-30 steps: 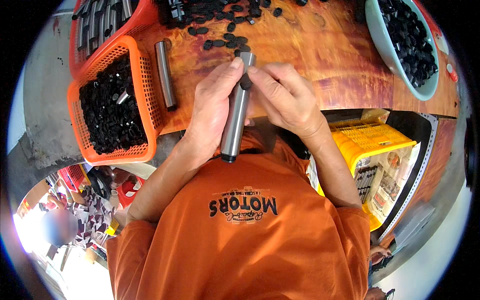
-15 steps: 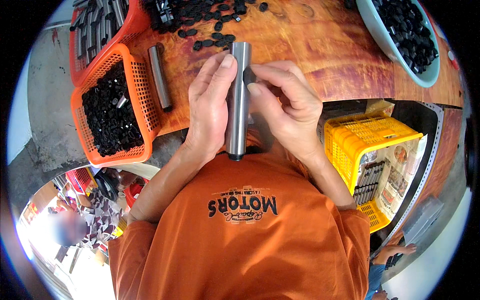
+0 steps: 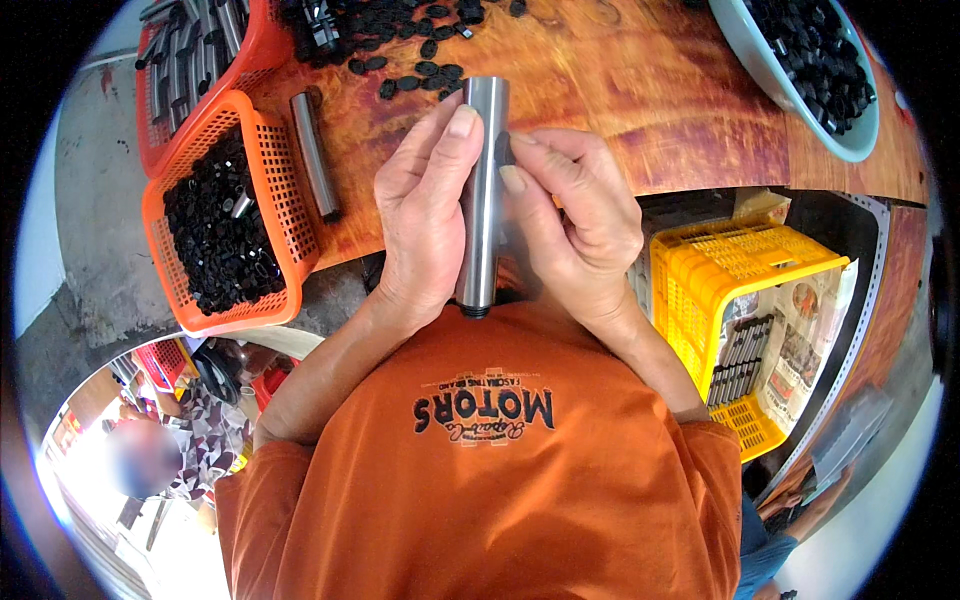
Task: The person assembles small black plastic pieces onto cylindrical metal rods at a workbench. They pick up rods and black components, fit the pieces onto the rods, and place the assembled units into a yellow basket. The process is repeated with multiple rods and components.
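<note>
A brushed steel tube (image 3: pixel 482 225) stands lengthwise in front of my chest, its lower end fitted with a black threaded-looking tip (image 3: pixel 474 311). My left hand (image 3: pixel 428 205) is closed round its left side, thumb lying along the metal near the upper end. On the right side, the thumb and index finger of my right hand (image 3: pixel 588 215) pinch a small black piece (image 3: pixel 505 150) against or close beside the tube's edge. The fingertips hide part of this piece, and I cannot tell whether it touches the tube.
Left stand an orange basket (image 3: pixel 278 200) of small black parts and a red basket (image 3: pixel 262 65) of tubes. Another tube (image 3: pixel 314 155) and loose black ovals (image 3: pixel 427 68) lie on the wooden table (image 3: pixel 690 110). Right are a pale bowl (image 3: pixel 742 60) and yellow crate (image 3: pixel 690 300). Other people work nearby.
The tube and my left hand have shifted slightly to the right and up. My right hand keeps its pinch beside the tube. A person at the lower right has moved an arm and a clear bag.
</note>
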A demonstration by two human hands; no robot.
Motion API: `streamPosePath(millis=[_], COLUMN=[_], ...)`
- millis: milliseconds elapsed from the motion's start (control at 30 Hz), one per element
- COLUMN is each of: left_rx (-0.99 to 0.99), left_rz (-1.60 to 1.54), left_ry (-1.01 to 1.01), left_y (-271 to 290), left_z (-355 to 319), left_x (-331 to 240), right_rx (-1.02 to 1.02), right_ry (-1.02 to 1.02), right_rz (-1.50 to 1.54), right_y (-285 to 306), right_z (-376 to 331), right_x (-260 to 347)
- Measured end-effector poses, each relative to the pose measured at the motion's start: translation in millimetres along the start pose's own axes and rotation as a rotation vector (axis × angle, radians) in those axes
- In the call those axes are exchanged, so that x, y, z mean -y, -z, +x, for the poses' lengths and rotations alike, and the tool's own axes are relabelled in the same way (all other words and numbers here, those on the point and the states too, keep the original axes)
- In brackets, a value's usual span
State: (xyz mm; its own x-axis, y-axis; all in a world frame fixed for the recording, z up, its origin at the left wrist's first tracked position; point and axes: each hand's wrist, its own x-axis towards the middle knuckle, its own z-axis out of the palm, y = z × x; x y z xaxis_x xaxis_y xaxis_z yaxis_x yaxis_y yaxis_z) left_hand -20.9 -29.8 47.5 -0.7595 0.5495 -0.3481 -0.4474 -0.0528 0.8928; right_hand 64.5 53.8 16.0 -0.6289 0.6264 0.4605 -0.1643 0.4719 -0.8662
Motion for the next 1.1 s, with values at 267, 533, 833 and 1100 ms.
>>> streamPosePath(millis=[267,533,833,1100], left_rx=[0.035,0.033,0.021,0.023], left_rz=[0.06,-0.002,0.157,0.143], left_ry=[-0.012,0.046,-0.11,-0.201], left_y=[0,1,-4,-4], left_z=[0,1,0,0], left_x=[2,6,10,16], right_rx=[-0.017,-0.056,-0.114,-0.156], right_ry=[-0.094,-0.265,-0.452,-0.372], right_rz=[0.062,0.234,0.404,0.366], right_y=[4,1,-2,-6], right_z=[-5,-12,-13,-13], right_x=[0,-5,-3,-5])
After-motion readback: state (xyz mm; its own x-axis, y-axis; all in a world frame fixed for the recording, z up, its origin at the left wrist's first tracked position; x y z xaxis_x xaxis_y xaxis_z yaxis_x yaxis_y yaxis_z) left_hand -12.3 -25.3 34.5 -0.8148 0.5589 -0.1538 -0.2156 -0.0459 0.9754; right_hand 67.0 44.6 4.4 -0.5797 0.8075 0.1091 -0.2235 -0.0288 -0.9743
